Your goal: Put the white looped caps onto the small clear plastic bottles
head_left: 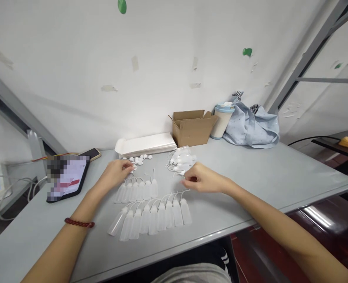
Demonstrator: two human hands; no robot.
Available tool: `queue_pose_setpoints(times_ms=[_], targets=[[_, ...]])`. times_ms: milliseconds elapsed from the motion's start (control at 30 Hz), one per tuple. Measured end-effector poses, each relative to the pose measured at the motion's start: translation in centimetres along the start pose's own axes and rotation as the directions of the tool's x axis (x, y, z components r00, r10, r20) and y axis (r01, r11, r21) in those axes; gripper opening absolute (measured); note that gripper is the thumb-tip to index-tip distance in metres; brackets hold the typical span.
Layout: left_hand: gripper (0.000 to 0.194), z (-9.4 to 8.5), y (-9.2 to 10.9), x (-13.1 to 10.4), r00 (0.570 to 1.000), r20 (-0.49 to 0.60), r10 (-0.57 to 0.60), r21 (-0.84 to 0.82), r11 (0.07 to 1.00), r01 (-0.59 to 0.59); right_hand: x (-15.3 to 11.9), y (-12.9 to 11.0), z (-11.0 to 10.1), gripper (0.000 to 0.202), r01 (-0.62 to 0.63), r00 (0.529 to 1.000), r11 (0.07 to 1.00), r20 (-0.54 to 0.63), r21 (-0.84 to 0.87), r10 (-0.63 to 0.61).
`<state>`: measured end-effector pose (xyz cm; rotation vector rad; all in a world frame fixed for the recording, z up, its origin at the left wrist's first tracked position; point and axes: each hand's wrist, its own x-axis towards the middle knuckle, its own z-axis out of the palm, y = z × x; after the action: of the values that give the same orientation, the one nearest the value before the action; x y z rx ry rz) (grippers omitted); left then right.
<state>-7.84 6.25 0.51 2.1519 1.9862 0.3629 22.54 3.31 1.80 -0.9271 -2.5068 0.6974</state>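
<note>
My left hand [120,173] is at the near edge of a scatter of small white pieces [140,160], its thumb and fingers pinched together at one small white piece [135,167]. My right hand [202,179] is closed with curled fingers beside a loose pile of small white plastic bottles [183,158] with thin tubes; what its fingertips hold, if anything, is hidden. Between and below my hands lie two rows of translucent squeeze bottles: a shorter upper row [137,189] and a longer lower row [153,220]. Thin curved tubes stick out of their tops.
A stack of white flat sheets or trays [147,144] lies against the wall, next to an open cardboard box [194,129]. Farther right stand a lidded cup [222,124] and a light blue cloth bag [253,127]. Phones [69,177] lie on the grey table's [268,177] left side.
</note>
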Motion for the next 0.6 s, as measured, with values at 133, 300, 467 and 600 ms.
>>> queue_pose_setpoints(times_ms=[133, 300, 467, 600], targets=[[0.037, -0.3, -0.1, -0.2, 0.999, 0.047, -0.001, -0.037, 0.999, 0.003, -0.6, -0.9, 0.3, 0.037, 0.065, 0.979, 0.990, 0.184, 0.124, -0.088], [0.041, 0.0, 0.0, -0.3, 0.998, 0.058, 0.019, -0.042, 0.999, -0.017, -0.6, -1.4, 1.0, 0.036, 0.090, 0.937, 0.986, 0.324, 0.137, -0.130], [0.038, 0.3, -0.1, -0.3, 0.999, 0.037, 0.038, -0.023, 0.999, -0.038, -0.5, -1.3, 1.9, 0.032, 0.099, 0.918, 0.992, 0.379, 0.074, -0.120], [0.035, 0.4, -0.1, -0.3, 0.998, 0.023, 0.052, -0.011, 0.999, -0.051, -0.5, -1.4, 1.8, 0.034, 0.069, 0.900, 0.997, 0.430, 0.027, -0.074]])
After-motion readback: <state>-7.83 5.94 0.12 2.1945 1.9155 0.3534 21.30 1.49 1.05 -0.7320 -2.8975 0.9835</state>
